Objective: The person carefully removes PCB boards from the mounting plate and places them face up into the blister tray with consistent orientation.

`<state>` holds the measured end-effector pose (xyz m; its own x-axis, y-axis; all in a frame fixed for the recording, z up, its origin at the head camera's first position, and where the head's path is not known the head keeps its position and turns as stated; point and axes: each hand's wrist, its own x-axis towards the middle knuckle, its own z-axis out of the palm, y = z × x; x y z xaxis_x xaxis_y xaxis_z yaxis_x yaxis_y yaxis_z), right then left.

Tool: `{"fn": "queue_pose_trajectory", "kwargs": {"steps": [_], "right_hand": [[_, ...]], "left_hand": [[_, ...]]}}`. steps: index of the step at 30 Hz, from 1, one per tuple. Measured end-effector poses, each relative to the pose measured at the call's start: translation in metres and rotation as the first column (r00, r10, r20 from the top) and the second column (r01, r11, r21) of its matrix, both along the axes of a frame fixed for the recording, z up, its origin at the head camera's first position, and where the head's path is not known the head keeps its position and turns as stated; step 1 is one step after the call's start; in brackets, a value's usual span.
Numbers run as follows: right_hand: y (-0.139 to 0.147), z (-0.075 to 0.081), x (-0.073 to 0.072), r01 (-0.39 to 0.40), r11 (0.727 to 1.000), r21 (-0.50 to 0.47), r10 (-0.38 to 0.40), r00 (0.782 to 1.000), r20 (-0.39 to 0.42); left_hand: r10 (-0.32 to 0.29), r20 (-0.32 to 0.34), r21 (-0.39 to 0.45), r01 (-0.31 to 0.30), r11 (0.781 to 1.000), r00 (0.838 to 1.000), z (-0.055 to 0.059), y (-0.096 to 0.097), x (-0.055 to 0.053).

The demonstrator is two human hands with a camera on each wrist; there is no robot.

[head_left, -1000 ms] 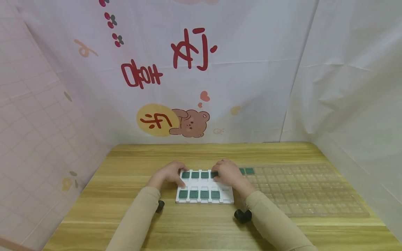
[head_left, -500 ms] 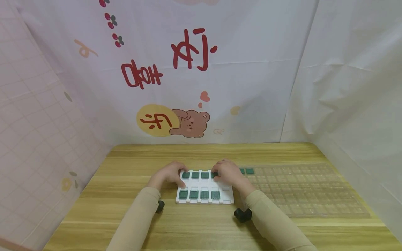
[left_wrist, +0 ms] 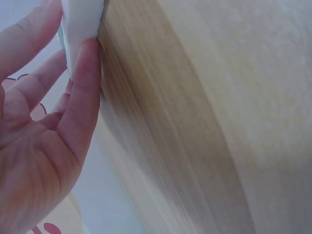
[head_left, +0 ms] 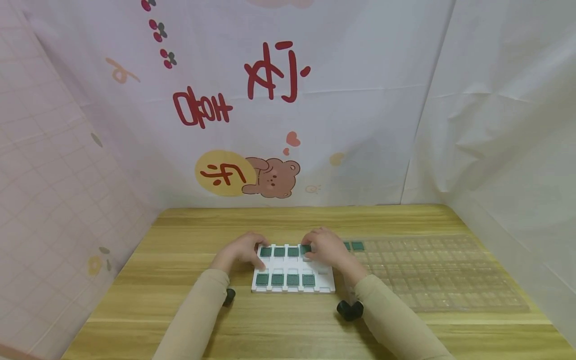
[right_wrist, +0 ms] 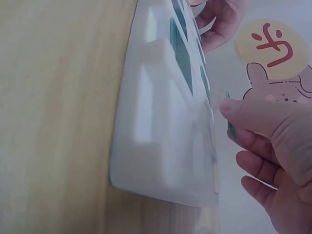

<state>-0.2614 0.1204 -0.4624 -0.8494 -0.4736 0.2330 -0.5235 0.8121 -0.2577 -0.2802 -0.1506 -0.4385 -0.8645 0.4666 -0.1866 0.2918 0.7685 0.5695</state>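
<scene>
The left hand (head_left: 243,247) is gripping the white tray (head_left: 284,263) by its left end; the right hand (head_left: 328,248) is pinching a green chip (right_wrist: 231,130) above it.

Our right hand (right_wrist: 290,141) pinches a green chip (right_wrist: 231,129).
Beside it we see a white tray (right_wrist: 168,168), our left hand (right_wrist: 224,22) beyond.

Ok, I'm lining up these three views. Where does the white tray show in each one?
Head: the white tray lies below centre, its left end in the left hand.
Left wrist: the white tray is at the upper left, edge-on, held by the left hand.
Right wrist: the white tray fills the middle, from the top edge downward.
Shared landmark: the wooden table.
</scene>
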Motion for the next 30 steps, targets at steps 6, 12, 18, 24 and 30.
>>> {"fn": "queue_pose_trajectory", "kwargs": {"steps": [6, 12, 18, 24, 30], "right_hand": [[0.004, 0.005, 0.006, -0.022, 0.998, -0.052, 0.02, 0.999, -0.04], [0.007, 0.011, 0.012, -0.033, 0.994, -0.1, 0.028, 0.998, -0.051], [0.008, 0.016, 0.017, -0.027, 0.991, -0.129, 0.019, 0.998, -0.061], [0.013, 0.02, 0.021, -0.049, 0.986, -0.157, 0.033, 0.994, -0.107], [0.02, 0.021, 0.025, -0.067, 0.981, -0.18, 0.042, 0.989, -0.141]], "left_hand": [[-0.002, -0.006, -0.004, 0.002, 1.0, 1.0, -0.002, 0.0, -0.001], [0.002, -0.009, -0.012, -0.002, 1.0, 1.0, -0.002, -0.001, -0.002], [0.004, -0.006, -0.006, -0.004, 1.0, 1.0, -0.001, 0.0, -0.001], [0.007, -0.006, -0.001, -0.007, 1.0, 1.0, -0.003, 0.0, -0.001], [0.013, 0.001, 0.0, -0.013, 1.0, 1.0, -0.003, -0.001, -0.002]]}}
